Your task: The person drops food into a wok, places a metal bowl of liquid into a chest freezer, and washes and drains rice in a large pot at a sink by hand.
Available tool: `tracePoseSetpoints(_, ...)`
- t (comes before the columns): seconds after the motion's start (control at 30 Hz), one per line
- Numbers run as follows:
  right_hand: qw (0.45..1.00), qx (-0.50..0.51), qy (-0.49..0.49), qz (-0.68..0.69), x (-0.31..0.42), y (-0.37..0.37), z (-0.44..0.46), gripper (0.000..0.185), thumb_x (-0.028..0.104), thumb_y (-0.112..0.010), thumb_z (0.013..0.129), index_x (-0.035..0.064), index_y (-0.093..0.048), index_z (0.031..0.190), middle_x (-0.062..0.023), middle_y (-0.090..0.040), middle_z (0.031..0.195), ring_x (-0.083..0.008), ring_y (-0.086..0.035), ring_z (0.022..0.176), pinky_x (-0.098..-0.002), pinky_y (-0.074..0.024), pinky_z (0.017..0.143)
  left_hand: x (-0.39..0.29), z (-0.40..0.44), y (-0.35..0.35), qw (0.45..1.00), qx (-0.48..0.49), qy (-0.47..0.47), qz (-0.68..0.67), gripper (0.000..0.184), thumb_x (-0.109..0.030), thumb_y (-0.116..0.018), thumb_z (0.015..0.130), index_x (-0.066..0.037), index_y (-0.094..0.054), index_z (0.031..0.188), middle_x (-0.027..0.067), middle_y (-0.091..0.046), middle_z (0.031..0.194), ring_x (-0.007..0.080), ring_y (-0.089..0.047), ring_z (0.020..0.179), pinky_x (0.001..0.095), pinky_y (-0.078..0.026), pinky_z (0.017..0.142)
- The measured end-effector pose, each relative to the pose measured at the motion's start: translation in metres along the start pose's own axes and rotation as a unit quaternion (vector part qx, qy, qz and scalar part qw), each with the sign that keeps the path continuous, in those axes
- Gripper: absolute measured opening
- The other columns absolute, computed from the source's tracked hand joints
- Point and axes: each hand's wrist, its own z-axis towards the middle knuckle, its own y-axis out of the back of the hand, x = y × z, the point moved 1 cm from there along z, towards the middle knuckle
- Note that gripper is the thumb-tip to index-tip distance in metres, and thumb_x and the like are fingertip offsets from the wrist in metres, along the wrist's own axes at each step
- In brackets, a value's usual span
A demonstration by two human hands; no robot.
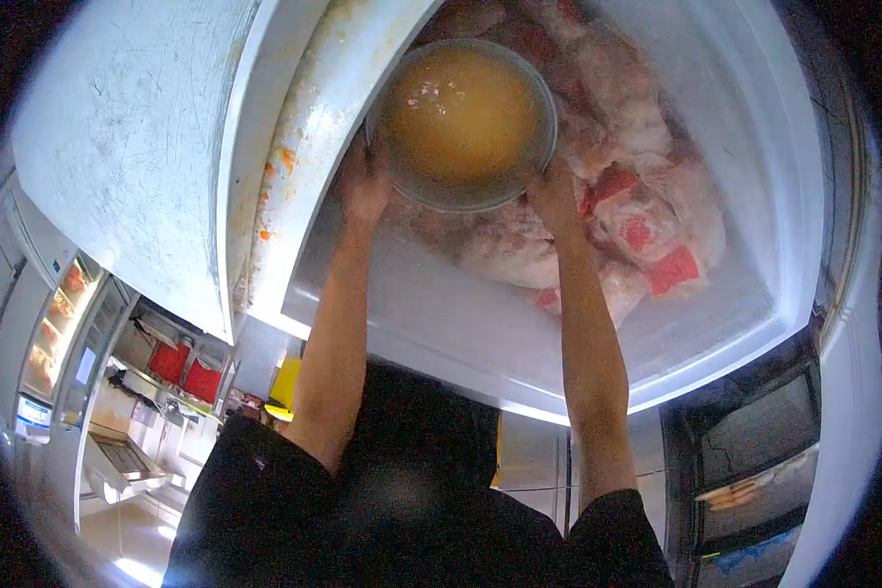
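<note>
Both of my arms reach forward into a white chest freezer (696, 363). Between my hands is a round metal bowl (451, 201) holding a cloudy yellow-brown liquid (470, 122). My left hand (367, 191) grips the bowl's left rim, and my right hand (556, 196) grips its lower right rim. The bowl looks level. Under and beside it lie frosty plastic bags of meat (647, 230), some with red patches. My fingertips are partly hidden at the bowl's edge.
A scratched white lid (137, 127) fills the upper left, beside a stained freezer edge (284, 147). Lower left are a lit display case (59, 318), a metal sink (127, 461) and red items (186, 370). Dark shelves (755, 461) stand lower right.
</note>
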Motion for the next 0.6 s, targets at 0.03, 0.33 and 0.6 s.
tracePoseSetpoints(0.03,0.999,-0.006,0.025,-0.037,-0.016,-0.001,0.002,0.031,0.022,-0.059,0.088,-0.0030,-0.056,0.106,-0.0093,-0.064,0.083,-0.0146,-0.061,0.059,-0.0276,-0.0487,0.047,-0.002,-0.002,-0.004,0.999,-0.007,0.010,0.046,0.059,-0.045,-0.042,0.095,0.000,-0.042,0.134,0.0245,-0.040,0.138,0.0394,-0.038,0.128,0.0443,-0.028,0.107)
tracePoseSetpoints(0.33,0.976,-0.171,0.081,-0.109,-0.019,-0.020,-0.002,0.025,0.017,-0.059,0.083,-0.0036,-0.061,0.097,-0.0178,-0.065,0.083,-0.0270,-0.065,0.071,-0.0379,-0.0503,0.065,0.003,0.004,-0.019,0.996,-0.074,-0.009,0.041,0.055,-0.043,-0.035,0.097,-0.002,-0.049,0.129,0.0261,-0.048,0.129,0.0442,-0.044,0.120,0.0459,-0.032,0.104)
tracePoseSetpoints(0.6,0.972,-0.208,0.030,-0.105,-0.004,-0.030,-0.001,0.030,0.016,-0.061,0.079,-0.0041,-0.060,0.101,-0.0207,-0.065,0.086,-0.0326,-0.064,0.081,-0.0420,-0.0492,0.072,-0.025,0.009,-0.005,0.998,-0.054,0.016,0.012,0.051,-0.041,-0.034,0.097,-0.004,-0.046,0.131,0.0239,-0.045,0.133,0.0431,-0.041,0.123,0.0442,-0.031,0.105)
